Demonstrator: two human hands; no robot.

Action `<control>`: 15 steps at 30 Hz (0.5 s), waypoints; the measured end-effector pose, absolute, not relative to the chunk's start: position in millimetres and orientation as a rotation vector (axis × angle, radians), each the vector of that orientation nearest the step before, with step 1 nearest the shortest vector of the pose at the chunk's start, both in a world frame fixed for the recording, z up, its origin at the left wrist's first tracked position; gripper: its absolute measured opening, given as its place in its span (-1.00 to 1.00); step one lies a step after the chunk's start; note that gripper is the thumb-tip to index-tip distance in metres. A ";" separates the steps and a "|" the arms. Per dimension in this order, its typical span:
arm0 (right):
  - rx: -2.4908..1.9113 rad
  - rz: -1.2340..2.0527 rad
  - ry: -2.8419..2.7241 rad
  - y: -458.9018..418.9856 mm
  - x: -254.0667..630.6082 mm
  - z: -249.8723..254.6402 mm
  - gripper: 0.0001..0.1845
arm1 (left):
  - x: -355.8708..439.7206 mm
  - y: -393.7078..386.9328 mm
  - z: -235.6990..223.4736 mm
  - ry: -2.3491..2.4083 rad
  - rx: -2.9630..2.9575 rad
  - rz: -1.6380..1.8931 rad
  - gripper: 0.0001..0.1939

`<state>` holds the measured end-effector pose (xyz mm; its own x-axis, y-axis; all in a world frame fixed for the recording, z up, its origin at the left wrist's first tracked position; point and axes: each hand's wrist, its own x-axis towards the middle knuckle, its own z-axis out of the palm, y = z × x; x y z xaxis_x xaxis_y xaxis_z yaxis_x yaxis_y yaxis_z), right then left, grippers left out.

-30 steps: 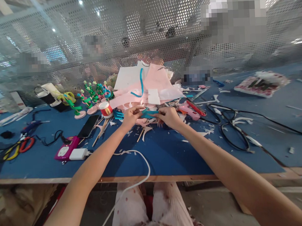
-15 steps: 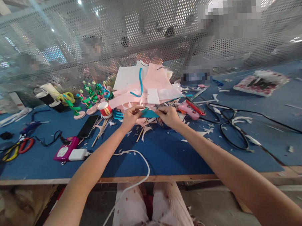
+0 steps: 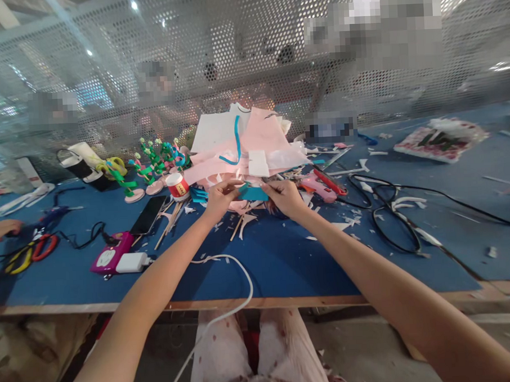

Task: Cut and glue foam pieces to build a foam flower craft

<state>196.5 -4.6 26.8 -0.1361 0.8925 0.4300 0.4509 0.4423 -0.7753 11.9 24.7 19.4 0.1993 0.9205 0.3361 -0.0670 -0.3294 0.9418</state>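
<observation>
A short teal strip (image 3: 254, 193), which looks like paper or foam sheet, is stretched level between my two hands. My left hand (image 3: 222, 199) pinches its left end. At the other end, my right hand (image 3: 286, 197) has thumb and fingers closed on it. Just beyond lie pink sheets (image 3: 263, 135) and a white sheet (image 3: 212, 131), with a curled blue strip (image 3: 238, 140) on top. Left of my left hand are folded teal pieces (image 3: 199, 194) and a red and white tub (image 3: 177, 186). A pink glue gun (image 3: 320, 187) lies right of my right hand.
Small green plant-like models (image 3: 152, 161) stand at the left. A phone (image 3: 149, 215), a purple power socket (image 3: 113, 252) and scissors (image 3: 32, 254) lie nearer. A white cable (image 3: 245, 270) crosses the table edge. Black cable (image 3: 378, 214) loops right. Another person's hand (image 3: 5, 229) is at far left.
Another person's hand has come in at the left edge near the scissors. Both my hands keep their pinch on the teal strip, almost unmoved.
</observation>
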 end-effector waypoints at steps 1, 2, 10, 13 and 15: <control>-1.143 0.631 -1.757 -4.1 196.6 25.9 -0.42 | 11.7 24.9 19.0 0.847 1.523 1.306 -0.65; -1.126 0.667 -1.758 -3.7 196.7 25.0 -0.42 | 11.5 25.2 18.5 0.847 1.521 1.311 -0.65; -1.110 0.773 -1.729 -5.1 194.7 23.0 -0.48 | 11.5 24.3 20.2 0.833 1.462 1.335 -0.66; -1.090 0.756 -1.723 -5.4 194.3 23.3 -0.47 | 12.3 23.8 20.3 0.830 1.429 1.320 -0.64; -1.081 0.739 -1.730 -5.2 194.4 23.2 -0.46 | 13.5 24.2 18.4 0.824 1.369 1.310 -0.60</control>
